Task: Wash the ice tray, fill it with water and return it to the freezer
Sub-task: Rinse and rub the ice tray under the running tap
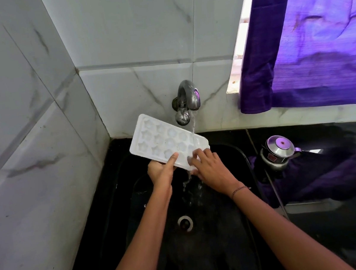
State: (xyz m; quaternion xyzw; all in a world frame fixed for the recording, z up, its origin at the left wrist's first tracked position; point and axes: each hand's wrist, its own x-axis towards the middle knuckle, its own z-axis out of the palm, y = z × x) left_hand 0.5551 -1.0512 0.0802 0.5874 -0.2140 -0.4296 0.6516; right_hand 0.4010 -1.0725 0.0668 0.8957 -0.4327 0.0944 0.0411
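At centre frame the left hand [161, 171] grips the tray [164, 140] by its near edge, thumb on top, holding it tilted above the sink [212, 248]. Water [192, 126] from the tap [187, 100] strikes its right end, where the right hand [211, 167] pinches the corner with bent fingers. A pot [278, 150] stands on the surface [335, 136] at right.

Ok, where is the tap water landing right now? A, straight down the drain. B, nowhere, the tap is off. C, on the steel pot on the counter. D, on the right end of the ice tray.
D: the stream from the tap hits the ice tray at its right end, beside the right hand, then spills into the sink.
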